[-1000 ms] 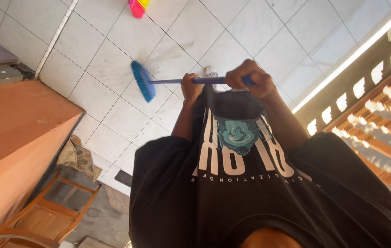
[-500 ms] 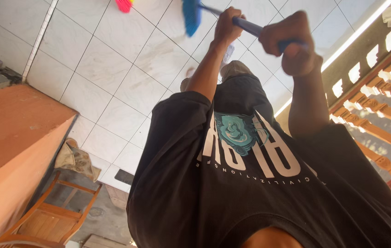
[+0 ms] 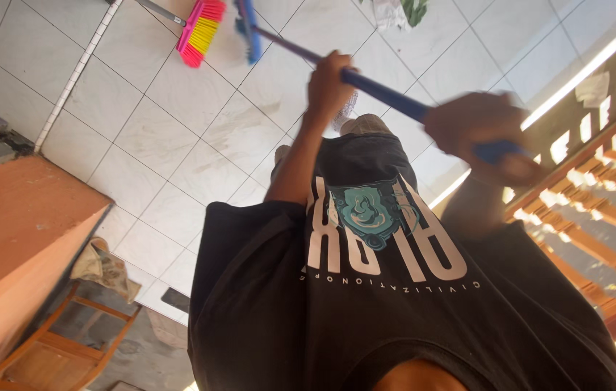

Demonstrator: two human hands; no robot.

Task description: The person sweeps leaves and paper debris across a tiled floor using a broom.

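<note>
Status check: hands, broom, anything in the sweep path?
Left hand and right hand both gripping blue broom. Head on white tiles. Pink broom close beside it.

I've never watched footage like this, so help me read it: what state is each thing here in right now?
Blue broom: held by its handle in both hands, head out over the tiled floor.
Left hand: closed around the handle.
Right hand: closed near the handle's end, blurred.
Pink and yellow broom: on the tiles, unheld.
Crumpled cloth: lying beside the orange wall.
</note>
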